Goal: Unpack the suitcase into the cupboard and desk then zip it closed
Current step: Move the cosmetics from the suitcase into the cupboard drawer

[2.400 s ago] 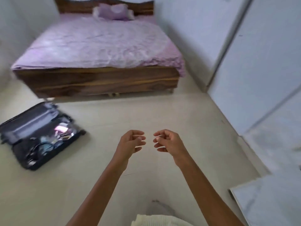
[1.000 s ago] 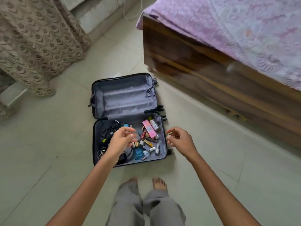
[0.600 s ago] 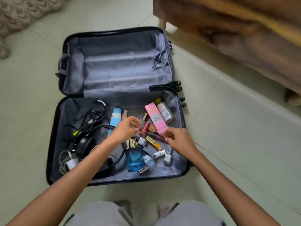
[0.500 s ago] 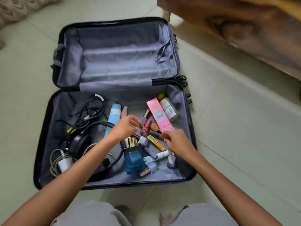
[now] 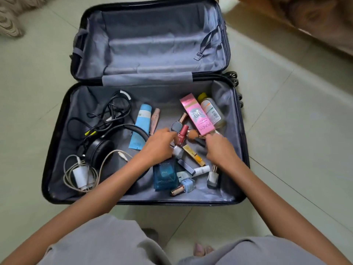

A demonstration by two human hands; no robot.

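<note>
The dark suitcase lies open on the floor, and its grey-lined lid holds nothing. The near half holds several cosmetics. Among them are a pink box, a clear bottle, a red nail polish bottle, a blue tube and a blue perfume bottle. My left hand is down among them, its curled fingertips against the red bottle. My right hand reaches under the pink box's near end, beside a makeup brush. Its fingers are hidden.
Black headphones, black cables and a white charger with its cord fill the suitcase's left side. The wooden bed frame stands at the far right. A patterned curtain hangs at the far left. My knees are at the bottom edge.
I have walked from the cupboard side to the suitcase and crouched over it. Both hands have dropped from hovering above the cosmetics to down among them.
</note>
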